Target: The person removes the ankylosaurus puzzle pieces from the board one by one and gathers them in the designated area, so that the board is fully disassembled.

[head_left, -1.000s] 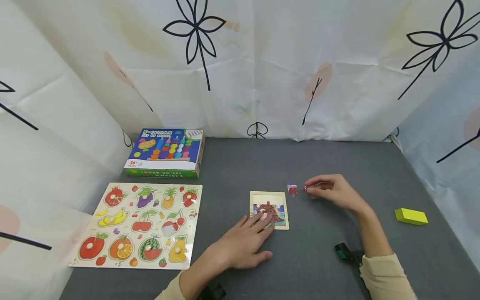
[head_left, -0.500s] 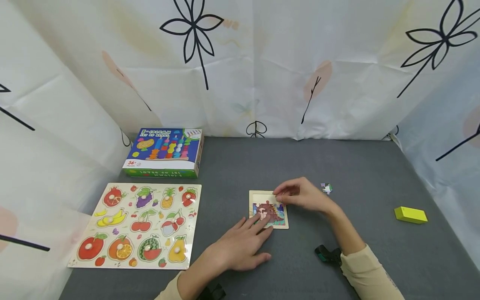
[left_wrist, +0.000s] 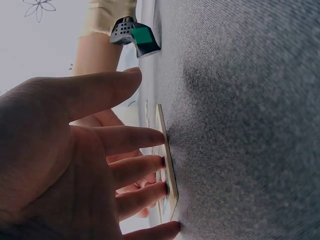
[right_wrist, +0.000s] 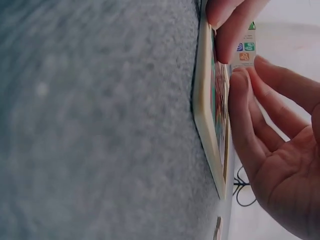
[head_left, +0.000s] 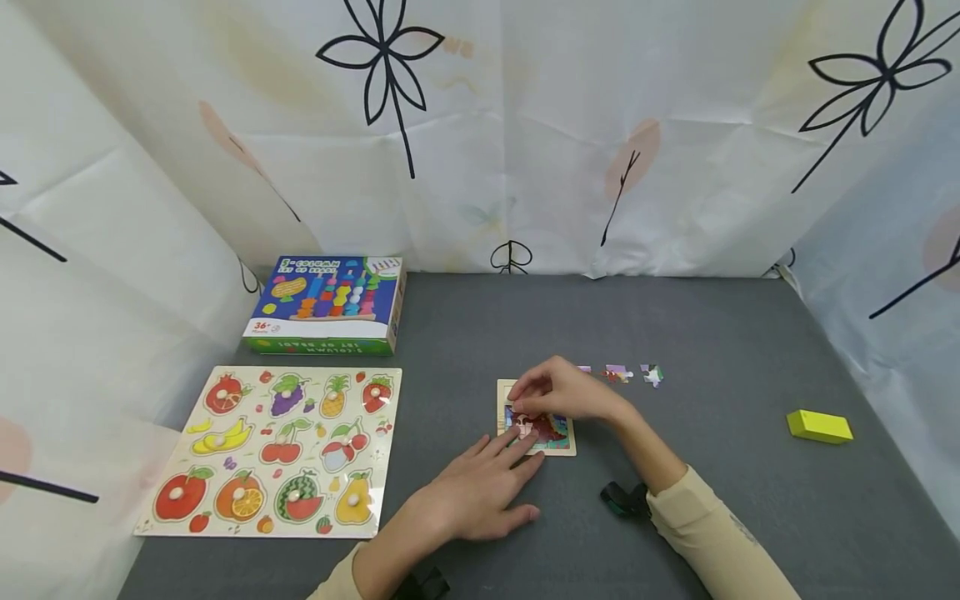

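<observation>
In the head view, a small wooden tray puzzle (head_left: 568, 451) lies on the grey table, its picture partly filled in. My left hand (head_left: 480, 493) is spread flat beside it, fingertips resting on its near left part. Over the tray's far left part, my right hand (head_left: 562, 390) pinches a puzzle piece between thumb and fingers; the piece itself is mostly hidden. The right wrist view shows the thumb and fingertips close together just above the tray (right_wrist: 201, 107). Loose puzzle pieces (head_left: 618, 373) lie in a row to the right of the tray, one partly covered by the hand.
On the left lies a fruit knob-puzzle board (head_left: 251, 454), with a blue and green toy box (head_left: 326, 304) behind it. A yellow block (head_left: 820, 427) sits far right. White patterned cloth (head_left: 562, 142) hangs round the table's back and sides.
My right hand has carried a puzzle piece from the row on the right leftward to the tray's far left part. The left hand stays in place on the tray.
</observation>
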Motion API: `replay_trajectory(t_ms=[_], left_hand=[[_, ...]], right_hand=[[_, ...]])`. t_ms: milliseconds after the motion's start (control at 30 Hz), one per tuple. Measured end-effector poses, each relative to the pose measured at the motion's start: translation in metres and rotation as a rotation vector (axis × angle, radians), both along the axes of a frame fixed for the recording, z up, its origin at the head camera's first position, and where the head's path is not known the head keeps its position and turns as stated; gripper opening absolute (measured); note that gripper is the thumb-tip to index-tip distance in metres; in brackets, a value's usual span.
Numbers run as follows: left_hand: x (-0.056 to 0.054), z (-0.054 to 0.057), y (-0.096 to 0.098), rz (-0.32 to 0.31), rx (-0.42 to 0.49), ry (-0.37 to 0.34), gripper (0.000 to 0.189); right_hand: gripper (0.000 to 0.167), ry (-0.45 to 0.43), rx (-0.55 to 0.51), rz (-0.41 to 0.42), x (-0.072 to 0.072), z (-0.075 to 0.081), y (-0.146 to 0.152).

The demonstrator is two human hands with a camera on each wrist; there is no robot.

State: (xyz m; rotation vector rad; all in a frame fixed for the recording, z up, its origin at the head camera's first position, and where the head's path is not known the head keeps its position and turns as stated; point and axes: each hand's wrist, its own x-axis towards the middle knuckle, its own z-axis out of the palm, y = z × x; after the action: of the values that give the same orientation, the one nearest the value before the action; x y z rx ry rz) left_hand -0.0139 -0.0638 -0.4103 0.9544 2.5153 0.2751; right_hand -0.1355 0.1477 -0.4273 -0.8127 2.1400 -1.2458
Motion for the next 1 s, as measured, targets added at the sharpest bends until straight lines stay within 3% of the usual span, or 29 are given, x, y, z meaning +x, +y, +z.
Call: replay_trajectory(t_ms=[533,1000], left_hand=[[0.002,0.000,0.001,-0.004,0.002,0.010,0.069],[0.002,0.000,0.002,-0.001,0.008,0.006,0.069]], right_hand=[[0.010,-0.006,0.123,-0.010,0.000,0.001,-0.013],[0.012,0.020,0.064,-0.011,0.007,0.004,-0.006]])
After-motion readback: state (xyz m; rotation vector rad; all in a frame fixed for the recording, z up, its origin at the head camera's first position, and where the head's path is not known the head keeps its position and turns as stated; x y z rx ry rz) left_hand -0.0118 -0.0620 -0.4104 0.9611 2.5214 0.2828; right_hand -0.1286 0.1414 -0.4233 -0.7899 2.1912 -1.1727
